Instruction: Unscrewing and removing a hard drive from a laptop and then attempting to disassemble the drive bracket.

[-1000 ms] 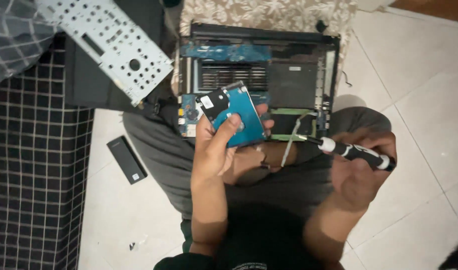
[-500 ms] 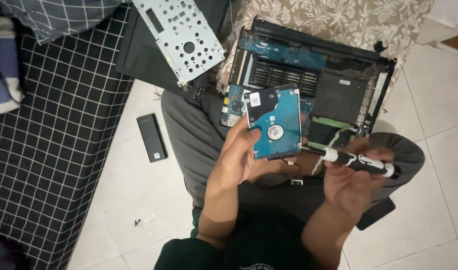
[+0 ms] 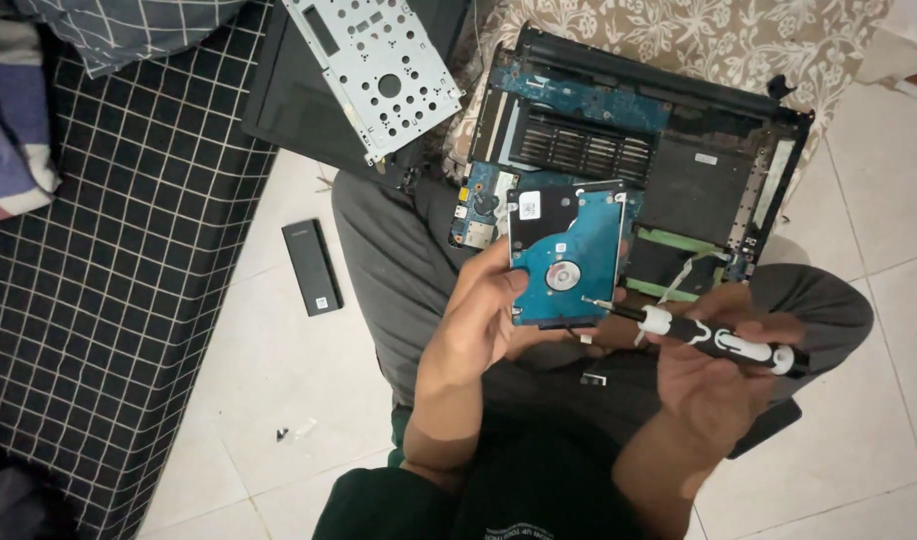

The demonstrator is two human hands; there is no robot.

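Left hand [image 3: 478,320] is gripping one rectangular hard drive with a blue circuit board and silver metal case [image 3: 566,255], fingers wrapped round its left edge, thumb on the face. The drive is being held upright over the lap, in front of the opened laptop.

Right hand [image 3: 713,375] is clenching one black-and-white precision screwdriver [image 3: 713,340], fingers closed on the handle. The tip is touching the drive's lower right corner.

One opened black laptop chassis with exposed blue motherboard [image 3: 638,160] is lying across the grey-trousered knees, its far edge resting on a beige floral cushion [image 3: 698,40].

One perforated silver metal bracket plate [image 3: 373,70] is sitting on one flat black panel [image 3: 298,100], upper left, overlapping the black mattress with a white grid pattern [image 3: 108,280].

One slim black rectangular device [image 3: 311,267] is lying on the white tiled floor [image 3: 278,400], between mattress and leg. A few tiny loose bits near [image 3: 290,432] are on the floor; too small to count or identify.
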